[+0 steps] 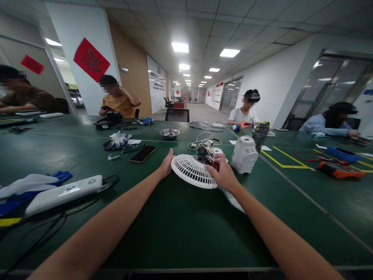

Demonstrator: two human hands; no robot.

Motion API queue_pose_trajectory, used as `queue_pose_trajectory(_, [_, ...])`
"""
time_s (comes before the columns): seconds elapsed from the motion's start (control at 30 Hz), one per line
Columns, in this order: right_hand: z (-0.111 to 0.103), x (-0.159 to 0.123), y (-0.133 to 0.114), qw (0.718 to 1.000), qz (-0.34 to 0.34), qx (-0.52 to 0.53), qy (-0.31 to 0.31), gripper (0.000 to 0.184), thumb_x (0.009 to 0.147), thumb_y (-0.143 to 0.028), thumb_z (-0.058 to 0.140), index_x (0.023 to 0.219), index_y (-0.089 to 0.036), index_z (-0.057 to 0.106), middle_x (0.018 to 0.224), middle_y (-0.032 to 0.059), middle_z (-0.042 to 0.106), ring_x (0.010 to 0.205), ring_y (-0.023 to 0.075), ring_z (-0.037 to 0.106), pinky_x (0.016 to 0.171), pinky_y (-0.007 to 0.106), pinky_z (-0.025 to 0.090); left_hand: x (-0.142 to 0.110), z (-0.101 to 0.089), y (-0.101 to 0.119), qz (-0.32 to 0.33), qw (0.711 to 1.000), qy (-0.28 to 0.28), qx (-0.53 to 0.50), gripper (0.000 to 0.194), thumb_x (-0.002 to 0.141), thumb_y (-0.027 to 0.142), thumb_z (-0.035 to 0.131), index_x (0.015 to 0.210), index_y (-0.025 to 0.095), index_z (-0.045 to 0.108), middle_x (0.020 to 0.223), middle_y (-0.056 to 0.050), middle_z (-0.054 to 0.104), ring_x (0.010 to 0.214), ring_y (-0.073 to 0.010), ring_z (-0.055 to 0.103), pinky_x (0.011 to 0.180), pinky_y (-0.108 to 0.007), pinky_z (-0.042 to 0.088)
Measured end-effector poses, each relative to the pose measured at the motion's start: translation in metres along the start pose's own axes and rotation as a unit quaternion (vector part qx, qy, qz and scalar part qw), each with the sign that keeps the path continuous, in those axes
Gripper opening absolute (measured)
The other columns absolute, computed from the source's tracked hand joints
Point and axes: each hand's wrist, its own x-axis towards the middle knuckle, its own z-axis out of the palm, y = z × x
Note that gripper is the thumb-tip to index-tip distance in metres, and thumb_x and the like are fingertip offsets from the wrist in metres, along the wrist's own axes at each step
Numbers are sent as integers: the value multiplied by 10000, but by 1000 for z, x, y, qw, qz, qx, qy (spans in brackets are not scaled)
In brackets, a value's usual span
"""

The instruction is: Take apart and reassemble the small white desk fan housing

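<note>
A white slatted fan guard [190,171] is held tilted above the green table, with a dark motor and wiring [204,154] at its back. My left hand [167,165] grips the guard's left rim, thumb up, its other fingers mostly hidden. My right hand [223,173] is closed around the motor area on the right, the thumb near the guard's slats. A white cable with a plug [193,146] lies just behind. Right of my right hand stands a white vented fan housing [244,154].
On the green table [186,233] lie a phone [143,154], gloves [119,139], a metal bowl [169,133] and a white device with a cable [65,193]. At right are an orange meter [340,171] and a blue tray [344,154]. Several people sit around the table.
</note>
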Motion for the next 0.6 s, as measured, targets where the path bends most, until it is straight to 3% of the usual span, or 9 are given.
queue_pose_trajectory(0.07, [4,-1,2,999,-32,-35,-10,461,878,-512,627,1178,-231,419,1022,71,665,881,237,657,833,367,478,1,-2,-1,-22,996,-53,-65,723,875,758,444,858,91,721,814,-161,753,874,-292,722,775,-360,550])
queue_pose_trajectory(0.13, [8,-1,5,997,-55,-57,-19,474,878,-508,630,1195,-219,429,1116,109,651,971,255,651,881,383,473,4,-4,-4,-28,990,-70,-116,528,888,599,584,883,89,720,864,-144,763,863,-252,722,825,-350,546])
queue_pose_trajectory(0.27, [10,0,9,994,-66,-76,-35,551,814,-543,701,1184,-219,451,1127,118,652,973,268,650,862,386,483,12,-5,-13,-42,996,-19,-74,299,837,368,717,920,80,725,912,-125,767,818,-211,717,814,-341,540])
queue_pose_trajectory(0.33, [9,1,10,995,-64,-71,-37,560,786,-540,729,1163,-228,457,1095,101,657,939,260,649,829,376,490,13,-4,-14,-50,998,3,-30,313,819,386,730,892,82,730,870,-119,765,777,-212,711,768,-341,536])
queue_pose_trajectory(0.5, [3,4,10,997,-68,-37,-26,349,846,-440,671,1063,-228,499,1029,68,649,909,225,634,792,347,498,5,2,-5,-29,994,52,88,385,793,511,710,766,127,731,690,-72,735,736,-231,698,693,-321,505])
queue_pose_trajectory(0.6, [1,4,10,996,-80,-21,-28,353,812,-366,686,1095,-220,534,1079,77,659,964,236,633,813,357,500,-2,5,2,-14,989,62,130,401,784,539,695,735,143,726,654,-58,722,738,-238,694,681,-314,492])
